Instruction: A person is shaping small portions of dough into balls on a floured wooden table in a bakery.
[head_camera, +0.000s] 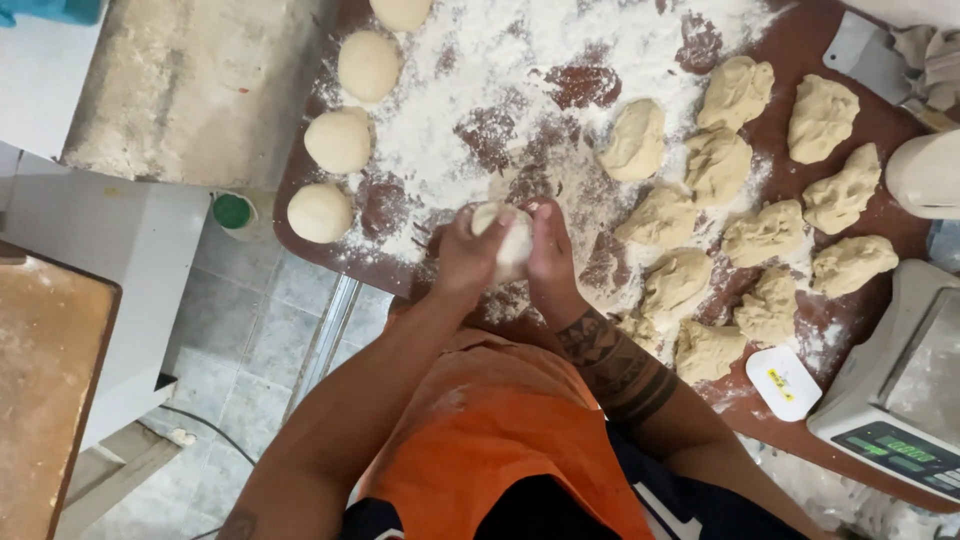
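Clearly a risk of sticking: dough ball (503, 240) cupped over a bare, unfloured patch at the near edge of the brown surface (800, 60), so tearing or smearing likely if pressed down there. Possible slip off that edge too, since held close to it. Left hand (468, 252) and right hand (551, 250) both curled snug around the ball, fingers half closed, palms facing. Rounded balls (338, 140) lined at left, rough dough pieces (765, 235) at right, apart from the grip.
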